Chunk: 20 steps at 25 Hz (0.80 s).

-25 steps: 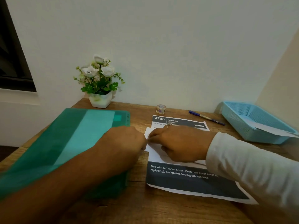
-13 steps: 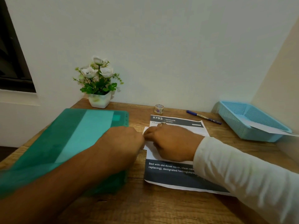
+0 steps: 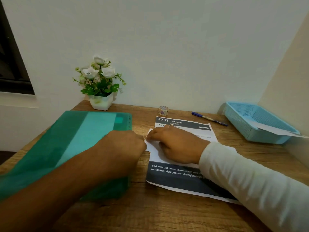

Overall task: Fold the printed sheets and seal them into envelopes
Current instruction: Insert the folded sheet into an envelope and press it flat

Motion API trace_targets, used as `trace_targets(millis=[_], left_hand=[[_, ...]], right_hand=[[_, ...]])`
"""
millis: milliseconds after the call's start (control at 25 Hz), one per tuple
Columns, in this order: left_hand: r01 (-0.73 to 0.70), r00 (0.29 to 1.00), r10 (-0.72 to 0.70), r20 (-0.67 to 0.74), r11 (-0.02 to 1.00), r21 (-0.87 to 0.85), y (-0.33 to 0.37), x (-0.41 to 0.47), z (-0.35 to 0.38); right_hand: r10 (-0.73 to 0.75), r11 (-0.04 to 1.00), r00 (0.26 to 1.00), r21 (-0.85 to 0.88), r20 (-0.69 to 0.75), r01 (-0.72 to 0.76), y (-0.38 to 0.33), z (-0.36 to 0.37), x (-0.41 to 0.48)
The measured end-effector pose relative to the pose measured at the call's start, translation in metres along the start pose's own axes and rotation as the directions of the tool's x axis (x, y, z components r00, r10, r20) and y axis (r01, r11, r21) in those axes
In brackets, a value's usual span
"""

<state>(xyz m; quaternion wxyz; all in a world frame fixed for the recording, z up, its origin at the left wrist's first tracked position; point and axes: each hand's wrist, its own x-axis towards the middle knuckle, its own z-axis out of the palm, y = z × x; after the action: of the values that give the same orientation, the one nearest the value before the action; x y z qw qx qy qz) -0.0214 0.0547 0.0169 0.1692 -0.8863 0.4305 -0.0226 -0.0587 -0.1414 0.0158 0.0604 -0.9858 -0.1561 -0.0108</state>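
Note:
A printed sheet [image 3: 180,180] with dark bands and white text lies flat on the wooden desk [image 3: 150,213] in front of me. On top of it lies a white envelope or folded white paper [image 3: 156,154]. My right hand [image 3: 177,144], in a white sleeve, presses down on that white paper. My left hand [image 3: 123,148] pinches its left edge, fingers curled. Both hands meet at the paper's left end. Much of the white paper is hidden under my right hand.
A green plastic folder [image 3: 70,144] lies at the left, under my left forearm. A potted white flower [image 3: 100,86] stands at the back. A roll of patterned tape [image 3: 163,110] and a blue pen [image 3: 209,118] lie behind the sheet. A blue basket [image 3: 250,129] holding white paper sits at the right.
My hands have stayed on the white paper with only small shifts. The view has moved slightly, so the sheet sits a little further left.

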Motion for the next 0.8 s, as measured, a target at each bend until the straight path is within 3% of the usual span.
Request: trace_targets(millis=[120,280,440,600,800], left_hand=[[-0.012,1.0,0.012,-0.021,1.0,0.006,-0.003,0.0,0.003],[-0.016,0.998,0.016,-0.058,1.0,-0.006,0.0,-0.001,0.0],[0.026,1.0,-0.026,0.014,1.0,-0.006,0.003,0.003,-0.002],[0.043,0.996,-0.044,0.072,0.999,0.016,0.004,0.006,-0.004],[0.015,0.999,-0.015,0.037,1.0,-0.014,0.003,0.001,-0.007]], right_hand=[[-0.027,0.999,1.0,-0.034,0.001,0.027,-0.004,-0.001,-0.002],[0.084,0.99,0.996,-0.114,-0.001,-0.084,0.011,-0.011,0.016],[0.055,0.981,0.998,-0.186,0.031,-0.049,-0.008,-0.01,0.006],[0.038,0.986,0.998,-0.164,0.051,-0.03,-0.018,-0.01,-0.001],[0.105,0.981,0.993,-0.169,0.056,-0.095,-0.001,-0.017,0.021]])
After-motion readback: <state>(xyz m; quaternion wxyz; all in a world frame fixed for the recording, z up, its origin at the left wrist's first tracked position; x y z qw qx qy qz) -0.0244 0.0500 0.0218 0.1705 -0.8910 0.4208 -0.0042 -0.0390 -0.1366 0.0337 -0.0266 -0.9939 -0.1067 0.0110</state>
